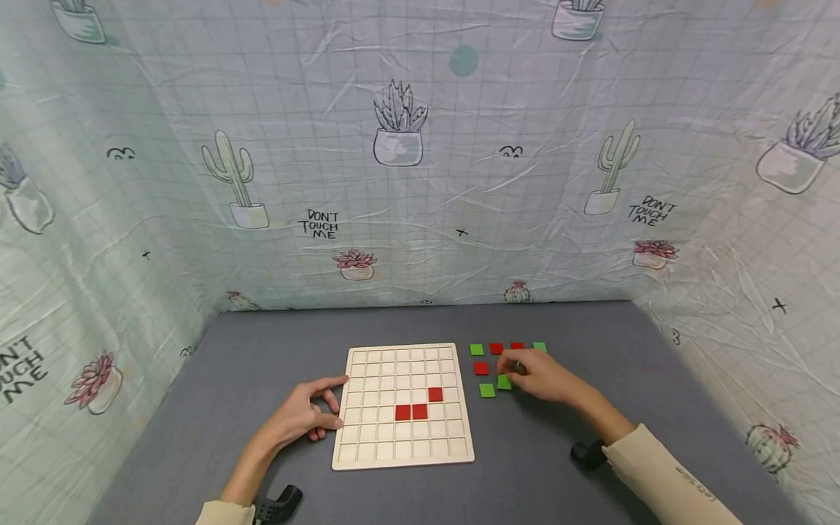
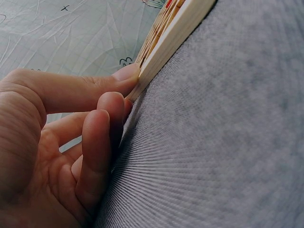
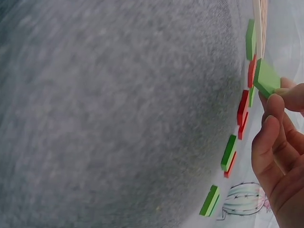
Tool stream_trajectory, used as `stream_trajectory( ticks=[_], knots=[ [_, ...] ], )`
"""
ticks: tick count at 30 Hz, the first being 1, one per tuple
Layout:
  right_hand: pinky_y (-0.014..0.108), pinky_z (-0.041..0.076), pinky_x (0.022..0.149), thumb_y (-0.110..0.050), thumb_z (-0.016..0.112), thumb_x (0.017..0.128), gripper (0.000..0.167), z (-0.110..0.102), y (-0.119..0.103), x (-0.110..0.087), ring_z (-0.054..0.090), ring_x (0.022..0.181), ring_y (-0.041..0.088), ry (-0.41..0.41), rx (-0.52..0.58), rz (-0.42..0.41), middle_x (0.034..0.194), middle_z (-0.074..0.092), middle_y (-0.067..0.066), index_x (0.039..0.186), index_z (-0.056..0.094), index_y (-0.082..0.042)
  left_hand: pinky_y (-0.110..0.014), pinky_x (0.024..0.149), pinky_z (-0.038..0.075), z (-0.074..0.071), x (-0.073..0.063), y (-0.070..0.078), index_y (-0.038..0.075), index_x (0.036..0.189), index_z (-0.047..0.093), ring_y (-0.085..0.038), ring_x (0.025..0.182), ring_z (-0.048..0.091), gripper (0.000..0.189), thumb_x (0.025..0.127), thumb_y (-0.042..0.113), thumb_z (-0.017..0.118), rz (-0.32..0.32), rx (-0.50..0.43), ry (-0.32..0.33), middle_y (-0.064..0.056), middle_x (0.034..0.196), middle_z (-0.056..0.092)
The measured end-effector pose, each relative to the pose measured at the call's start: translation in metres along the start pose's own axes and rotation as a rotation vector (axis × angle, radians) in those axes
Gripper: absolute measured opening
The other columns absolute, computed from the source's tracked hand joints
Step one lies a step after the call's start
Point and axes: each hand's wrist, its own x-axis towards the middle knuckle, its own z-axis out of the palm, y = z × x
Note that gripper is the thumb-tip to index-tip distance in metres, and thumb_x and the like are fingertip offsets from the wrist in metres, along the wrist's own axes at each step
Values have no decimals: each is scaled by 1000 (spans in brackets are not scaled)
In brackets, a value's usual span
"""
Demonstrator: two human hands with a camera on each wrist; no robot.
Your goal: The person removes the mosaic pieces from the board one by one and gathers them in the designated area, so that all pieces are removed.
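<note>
A pale wooden grid board lies on the table with red square tiles set in three of its cells. My left hand rests at the board's left edge, index finger and thumb touching it at separate spots. In the left wrist view, the thumb lies against the wooden edge while other fingers bend loosely below. Right of the board, my right hand pinches a green square tile between thumb and fingers, raised above the table.
Beside the board lie several loose tiles in rough rows, among them a green tile and a red tile; the right hand partly covers some. A grey cloth covers the table. Patterned sheets enclose the back and sides.
</note>
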Motion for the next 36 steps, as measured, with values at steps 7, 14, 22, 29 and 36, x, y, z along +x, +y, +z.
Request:
stream_trajectory(
  ticks=[7, 14, 22, 29, 36],
  knots=[
    [22, 48, 61, 0, 61, 97, 16, 1, 6, -2, 54, 64, 4, 4, -12, 6, 96, 73, 4, 103, 72, -10, -30, 44, 52, -1, -2, 0, 2, 153, 48, -12, 47, 55, 84, 78, 3, 85, 9, -10, -4, -15, 93, 63],
    [22, 48, 63, 1, 62, 96, 16, 1, 7, -4, 52, 64, 2, -3, -31, 12, 94, 73, 1, 103, 72, -10, -30, 44, 52, 0, -2, 0, 3, 153, 49, -12, 47, 55, 83, 78, 4, 85, 2, -2, 0, -14, 93, 63],
    [23, 49, 64, -2, 76, 87, 19, 1, 7, -3, 55, 68, 3, -17, -63, 25, 94, 71, -1, 102, 71, -14, -31, 44, 53, -1, -1, -1, 4, 152, 49, -13, 48, 55, 83, 78, 4, 85, 2, 13, -2, -13, 93, 62],
    [22, 51, 66, -10, 85, 83, 23, 4, 8, -5, 56, 67, 0, -25, -89, 44, 97, 71, -1, 102, 73, -14, -32, 45, 54, -1, -1, -1, 3, 152, 50, -13, 48, 56, 82, 78, 4, 85, 6, 7, -4, -13, 93, 62],
    [23, 50, 66, -8, 83, 83, 22, 3, 8, -3, 55, 70, 0, -20, -142, 25, 101, 73, 1, 103, 75, -12, -32, 45, 54, -1, 0, 0, 3, 152, 50, -13, 48, 56, 82, 78, 4, 85, 5, 5, -5, -14, 93, 62]
  ],
)
